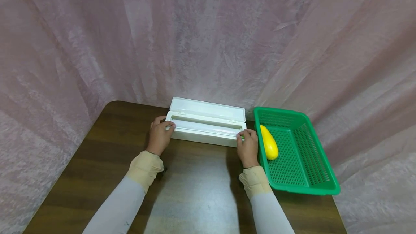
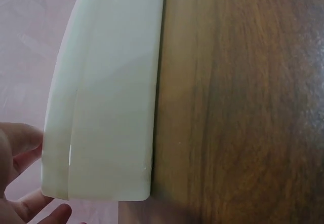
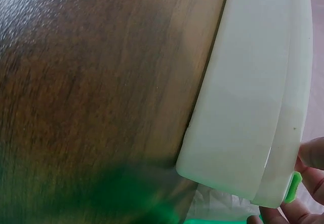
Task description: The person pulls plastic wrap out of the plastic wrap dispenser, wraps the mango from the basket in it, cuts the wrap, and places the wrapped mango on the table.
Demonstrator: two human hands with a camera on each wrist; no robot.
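A white cling film dispenser [image 1: 201, 138] lies along the back of the table, its lid [image 1: 208, 109] tipped back toward the curtain. Inside the long slot sits a roll of clear film [image 1: 208, 127]. At the left end, my left hand [image 1: 159, 134] grips the corner, thumb over the top edge and other fingers around the end. My right hand [image 1: 248, 147] holds the opposite end the same way. Beside the right fingers a small green slider [image 3: 293, 187] shows at the dispenser's edge. The left wrist view has the smooth front wall [image 2: 114, 107] of the dispenser, with fingertips at its lower corner.
Close to the right forearm stands a green plastic basket [image 1: 325, 154], with a yellow, eggplant-shaped item [image 1: 269, 143] against its left wall. The brown wooden table [image 1: 107, 147] ends at a pink curtain [image 1: 208, 39] behind the dispenser.
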